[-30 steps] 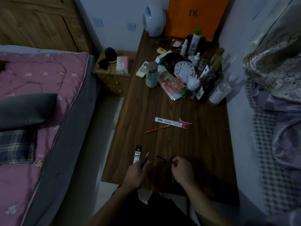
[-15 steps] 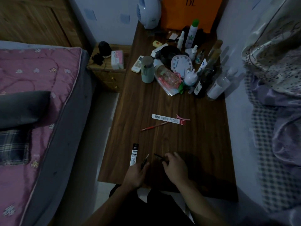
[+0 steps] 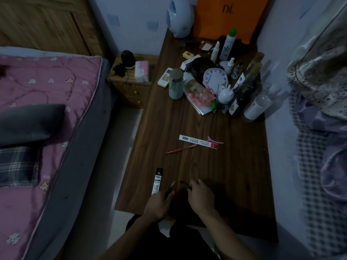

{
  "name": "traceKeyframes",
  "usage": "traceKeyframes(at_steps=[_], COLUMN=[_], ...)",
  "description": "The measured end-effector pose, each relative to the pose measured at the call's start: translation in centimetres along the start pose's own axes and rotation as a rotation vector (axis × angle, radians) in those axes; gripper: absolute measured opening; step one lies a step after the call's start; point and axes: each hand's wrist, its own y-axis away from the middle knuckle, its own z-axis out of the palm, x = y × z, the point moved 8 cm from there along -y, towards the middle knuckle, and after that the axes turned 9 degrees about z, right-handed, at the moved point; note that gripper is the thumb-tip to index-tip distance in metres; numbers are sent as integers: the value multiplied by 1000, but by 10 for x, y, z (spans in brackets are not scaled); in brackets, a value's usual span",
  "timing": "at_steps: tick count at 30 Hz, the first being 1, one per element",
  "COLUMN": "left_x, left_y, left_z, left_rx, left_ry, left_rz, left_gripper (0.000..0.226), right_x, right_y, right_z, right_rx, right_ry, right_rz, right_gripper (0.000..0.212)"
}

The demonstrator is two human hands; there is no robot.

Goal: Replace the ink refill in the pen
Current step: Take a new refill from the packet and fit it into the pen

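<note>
- A black refill packet (image 3: 157,182) is lying near the front edge of the desk (image 3: 234,175), just beside the left hand (image 3: 159,203)
- The left hand is gripping the pen (image 3: 170,189), its pale tip pointing away from the person
- The right hand (image 3: 201,196) is curling its fingers at a small dark part (image 3: 183,182) on the desk; the dim light is hiding whether they are pinching it
- The step is likely calling for a steady pen and a clean lift, not letting the part roll
</note>
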Motion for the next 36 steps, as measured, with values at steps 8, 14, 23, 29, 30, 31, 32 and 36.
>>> traceKeyframes(at_steps=[8,14,23,29,30,31,32,36], left_x=[23,51,96,112,114,116,118,123], left_y=[6,11,34,51,53,54,55,57], left_z=[-22,-39,-63,-67,-67,-67,-67,-70], left_rx=[25,94,172,129,129,127,124,127], left_ry=[-34,-82,-149,-139,-138,-141,-143,-139], left_rz=[79,147,301,356,363,368,372,371], left_gripper=[37,38,36,34,34,34,34,33], right_x=[4,-5,-16,-21,-22,-24,-25,-28], right_y=[5,16,39,52,54,57,58,64], right_z=[-44,-84,-132,-144,-146,-148,-150,-156], right_rx=[-120,-175,-123,-41,-33,-30,-30,-29], right_ry=[-684,-977,-1132,-1113,-1119,-1123,-1125,-1139], right_rz=[145,165,71,4,-8,-20,-29,-57], right_gripper=[19,15,22,21,21,23,25,27])
